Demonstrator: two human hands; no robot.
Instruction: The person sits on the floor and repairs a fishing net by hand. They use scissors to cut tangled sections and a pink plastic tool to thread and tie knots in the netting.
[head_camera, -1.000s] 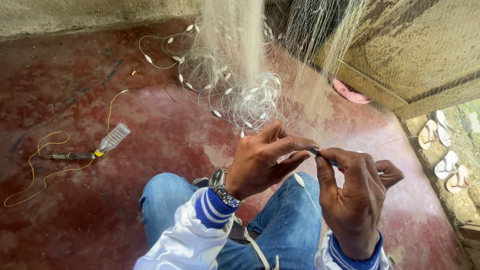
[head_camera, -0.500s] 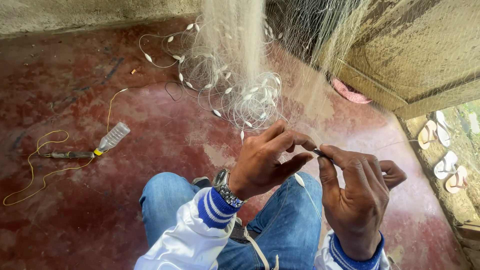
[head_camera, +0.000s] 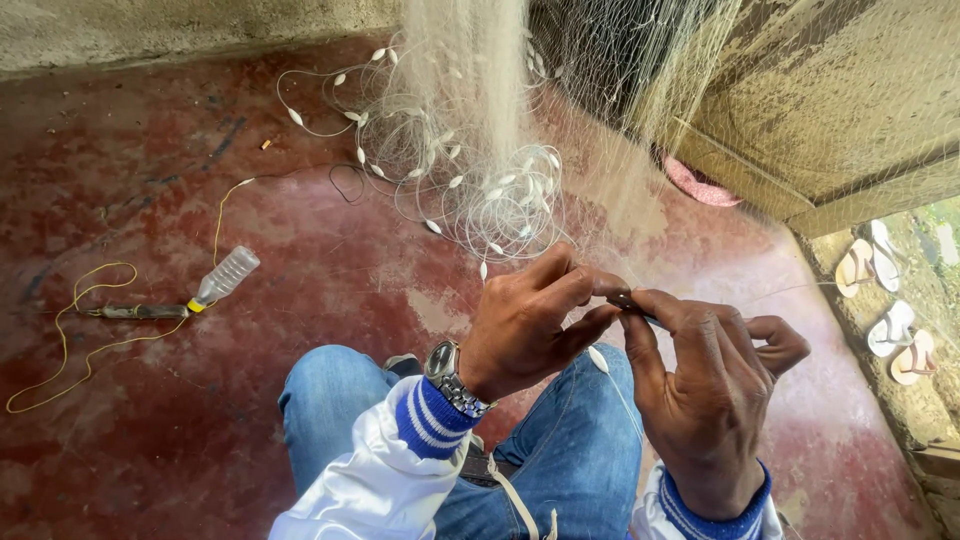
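Both hands (head_camera: 625, 300) pinch small dark tool; pale fine fishing net (head_camera: 470, 130) with white floats.

We have a single view, from a camera worn on the head, and it looks steeply down and forward over our own lap. Our left hand (head_camera: 525, 330) and right hand (head_camera: 705, 395) sit close beneath the lens, low and right of centre. Beyond the hands the red floor (head_camera: 150, 150) stretches away to a wall. Past the hands the fishing net (head_camera: 470, 130) hangs, reaching the top edge. No second view shares this scene.
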